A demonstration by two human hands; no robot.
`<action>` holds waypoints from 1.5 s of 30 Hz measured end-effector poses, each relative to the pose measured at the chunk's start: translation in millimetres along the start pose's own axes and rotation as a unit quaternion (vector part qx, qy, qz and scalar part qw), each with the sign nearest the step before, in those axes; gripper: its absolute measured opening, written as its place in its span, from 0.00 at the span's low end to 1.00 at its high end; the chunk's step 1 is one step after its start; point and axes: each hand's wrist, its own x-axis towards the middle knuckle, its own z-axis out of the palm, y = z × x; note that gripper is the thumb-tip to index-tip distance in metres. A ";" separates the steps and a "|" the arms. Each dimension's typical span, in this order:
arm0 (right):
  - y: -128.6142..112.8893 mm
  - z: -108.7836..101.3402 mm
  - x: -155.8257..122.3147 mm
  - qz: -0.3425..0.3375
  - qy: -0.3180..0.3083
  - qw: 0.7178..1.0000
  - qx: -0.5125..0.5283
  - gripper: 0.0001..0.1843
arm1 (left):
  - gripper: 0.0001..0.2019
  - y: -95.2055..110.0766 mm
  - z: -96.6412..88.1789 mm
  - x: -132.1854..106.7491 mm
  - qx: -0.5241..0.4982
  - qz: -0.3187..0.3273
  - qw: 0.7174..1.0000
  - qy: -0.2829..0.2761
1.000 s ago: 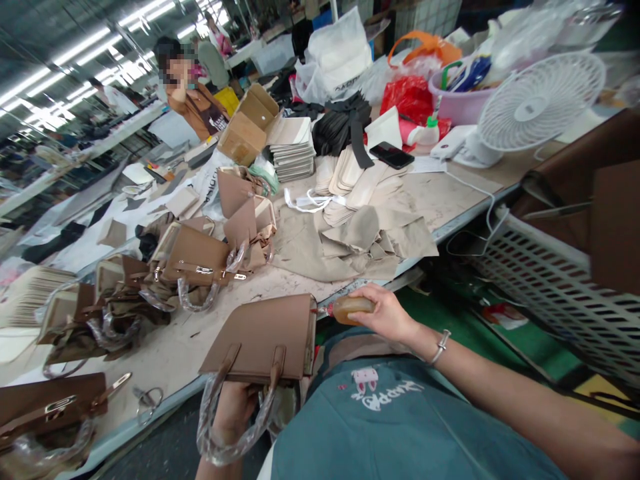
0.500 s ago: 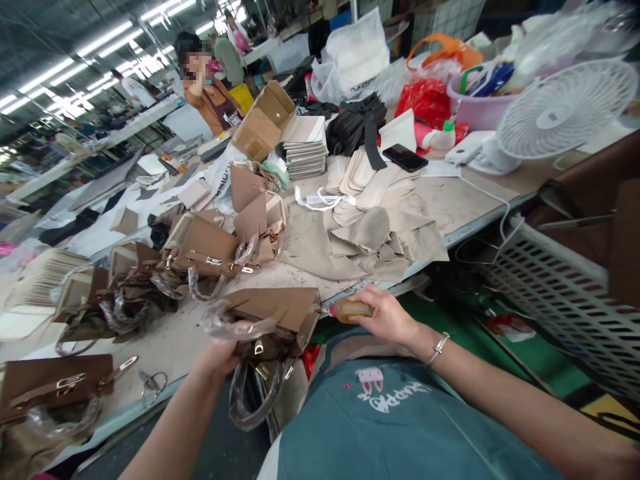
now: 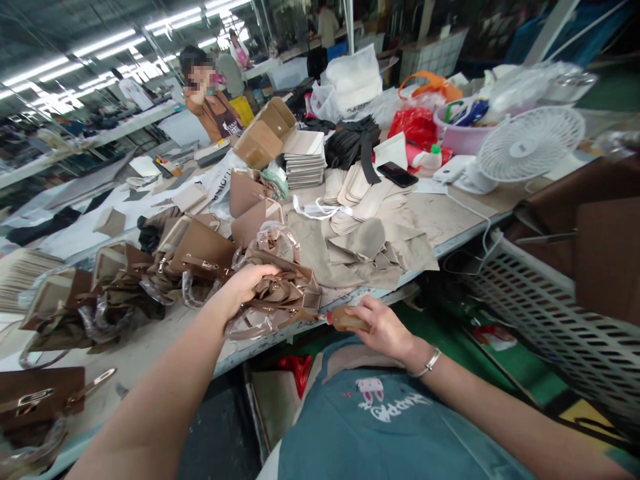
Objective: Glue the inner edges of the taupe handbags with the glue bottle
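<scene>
My left hand (image 3: 253, 283) grips the far left side of a brown handbag (image 3: 287, 287) near the table's front edge. The bag lies with its crumpled lining facing up, and its plastic-wrapped handles show at the far and near sides. Some of my left fingers are hidden in the bag. In my right hand (image 3: 385, 327) is a small squeeze bottle (image 3: 347, 320) of amber liquid, its red tip pointing left at the bag's right corner. Whether the tip touches the bag I cannot tell. More brown handbags (image 3: 200, 247) stand in a row to the left.
Beige fabric pieces (image 3: 370, 247) lie just beyond the bag. Behind them are stacked pale panels (image 3: 305, 160), black strips (image 3: 353, 143) and a phone (image 3: 397, 175). A white fan (image 3: 530, 143) and a plastic basket (image 3: 530, 300) are on the right. Across the tables stands a person (image 3: 210, 107).
The handbag has been turned over and moved slightly farther onto the table, so its lining now faces up. My left hand has shifted to its far side. The bottle stays near the bag's right corner.
</scene>
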 end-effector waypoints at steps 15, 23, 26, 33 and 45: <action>-8.6 1.1 -15.5 0.004 0.032 0.999 0.028 0.21 | 0.09 -9.0 -1.4 -5.5 0.030 0.054 0.998 -0.021; -5.9 8.7 -9.6 -0.010 0.109 0.994 0.014 0.20 | 0.16 -25.6 -11.1 -6.1 0.029 0.093 0.995 -0.035; -6.9 7.7 -11.9 -0.008 0.087 0.996 0.033 0.20 | 0.16 -27.4 -11.9 -5.9 0.028 0.098 0.994 -0.036; 6.6 19.2 -13.4 0.020 0.115 0.992 0.052 0.20 | 0.16 -23.3 -9.9 -3.7 0.024 0.093 0.994 -0.046; 27.6 10.4 -4.8 0.016 0.104 0.988 0.110 0.17 | 0.12 -4.5 2.9 1.5 0.067 0.049 0.997 -0.001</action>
